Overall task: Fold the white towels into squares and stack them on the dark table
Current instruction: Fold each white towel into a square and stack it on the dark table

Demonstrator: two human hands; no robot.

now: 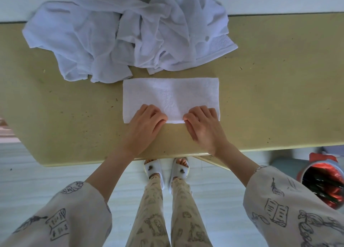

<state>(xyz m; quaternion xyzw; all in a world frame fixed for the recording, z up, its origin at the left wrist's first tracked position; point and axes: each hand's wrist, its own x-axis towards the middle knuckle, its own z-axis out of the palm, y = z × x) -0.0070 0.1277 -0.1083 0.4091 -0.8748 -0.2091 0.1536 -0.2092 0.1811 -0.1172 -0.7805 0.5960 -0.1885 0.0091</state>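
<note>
Folded white towel (170, 98) lying as flat rectangle (terry, embossed centre) on scuffed tan table (270, 90), near front edge. Left hand (147, 124) and right hand (202, 125) pinching its near hem, fingers curling over cloth. Crumpled heap of thin white towels (119, 32) sitting just behind. Red-lined bin (323, 183) standing on floor at right.

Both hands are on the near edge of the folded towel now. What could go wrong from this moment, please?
1. The left hand and right hand grip only the near edge of the folded towel, close to its middle; the outer corners may sag or shift, spoiling the square.
2. The heap of unfolded towels lies just beyond its far edge, so a fold away from the person may snag it.
</note>
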